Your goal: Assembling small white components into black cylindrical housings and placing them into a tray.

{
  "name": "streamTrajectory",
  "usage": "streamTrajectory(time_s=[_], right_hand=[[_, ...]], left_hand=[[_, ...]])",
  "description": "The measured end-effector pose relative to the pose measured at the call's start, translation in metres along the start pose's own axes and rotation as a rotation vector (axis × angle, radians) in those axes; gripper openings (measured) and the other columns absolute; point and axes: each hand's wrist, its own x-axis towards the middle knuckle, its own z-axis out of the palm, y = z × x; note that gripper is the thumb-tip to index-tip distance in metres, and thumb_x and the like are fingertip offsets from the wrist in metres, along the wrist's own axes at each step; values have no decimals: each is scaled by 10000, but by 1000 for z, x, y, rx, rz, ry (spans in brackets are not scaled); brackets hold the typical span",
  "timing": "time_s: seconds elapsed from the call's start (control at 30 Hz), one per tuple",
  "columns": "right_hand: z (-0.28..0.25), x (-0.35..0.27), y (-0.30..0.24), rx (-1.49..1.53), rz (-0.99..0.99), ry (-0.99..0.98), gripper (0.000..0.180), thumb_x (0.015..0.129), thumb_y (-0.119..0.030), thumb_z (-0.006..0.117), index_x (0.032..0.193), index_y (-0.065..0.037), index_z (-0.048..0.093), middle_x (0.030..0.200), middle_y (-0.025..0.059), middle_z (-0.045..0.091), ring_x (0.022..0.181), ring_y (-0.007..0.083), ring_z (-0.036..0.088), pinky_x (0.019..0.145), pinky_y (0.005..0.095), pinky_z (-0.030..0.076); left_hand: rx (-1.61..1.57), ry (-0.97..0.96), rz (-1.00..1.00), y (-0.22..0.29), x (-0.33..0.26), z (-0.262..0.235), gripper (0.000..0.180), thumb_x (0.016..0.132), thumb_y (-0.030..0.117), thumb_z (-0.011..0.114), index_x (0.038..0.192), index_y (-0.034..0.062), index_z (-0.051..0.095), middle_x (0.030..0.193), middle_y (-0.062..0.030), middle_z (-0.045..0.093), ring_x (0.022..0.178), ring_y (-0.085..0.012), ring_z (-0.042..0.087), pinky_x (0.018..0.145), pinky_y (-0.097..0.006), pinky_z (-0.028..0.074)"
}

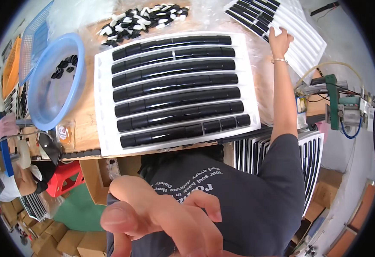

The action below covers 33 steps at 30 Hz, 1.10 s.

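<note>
My left hand [166, 214] is raised close to the camera in front of my dark shirt, fingers bent but apart. Nothing shows in it, though some fingertips run out of the picture. My right arm stretches to the far right, where my right hand [280, 42] touches a white ridged tray [303, 40] partly filled with black pieces [249, 15]. Its fingers are curled down beside the last black pieces; whatever they pinch is hidden. Directly in front lies another white tray [104, 100] with several rows of glossy black pieces [174, 88] set end to end.
Loose black and white oval pieces [142, 21] are heaped at the back. A blue basin [35, 96] on the left contains a few black pieces. A green-and-metal device [334, 100] stands at right, above stacked trays [309, 158]. A red stool [63, 177] and cardboard boxes [91, 244] are lower left.
</note>
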Motion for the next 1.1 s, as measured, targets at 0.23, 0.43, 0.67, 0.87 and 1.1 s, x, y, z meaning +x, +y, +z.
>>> streamTrajectory(time_s=[0.23, 0.43, 0.67, 0.87, 1.1], right_hand=[[-8, -18, -224, 693, -662, -733, 167, 843, -165, 632, 951, -42, 666, 892, 153, 670, 769, 323, 640, 727, 342, 514], [137, -49, -244, 330, -312, -818, 266, 787, -174, 655, 1034, -74, 658, 990, 197, 657, 927, 378, 623, 825, 430, 496], [127, -50, -271, 384, -211, -879, 234, 759, -181, 707, 936, -32, 667, 977, 201, 660, 939, 379, 619, 843, 442, 489], [130, -12, -230, 425, -433, -422, 253, 832, -242, 671, 958, -30, 613, 780, 90, 696, 651, 318, 665, 588, 431, 531], [-117, -29, -288, 1342, 134, -864, 188, 798, -180, 669, 883, -14, 641, 707, 137, 625, 670, 267, 635, 626, 351, 504]], left_hand=[[233, 75, 70, 10, -22, 11, 649, 1013, 304, 360, 1497, 244, -69, 1127, -87, 529, 781, -283, 644, 909, -521, 357], [483, -91, 226, 43, -45, -27, 863, 920, 519, 486, 1495, 172, -56, 1124, -171, 527, 816, -305, 630, 890, -476, 348], [1763, 619, -343, 118, -133, -86, 382, 717, -30, 649, 1097, -11, 609, 1015, -116, 595, 956, -212, 551, 869, -333, 426], [1971, -227, -704, 100, -125, -125, 351, 668, 5, 619, 1010, 78, 655, 1050, -83, 556, 991, -269, 521, 849, -374, 411], [2175, -620, -751, 117, -125, -135, 395, 659, 77, 611, 1053, 97, 602, 1135, -116, 516, 1038, -292, 495, 872, -408, 398]])
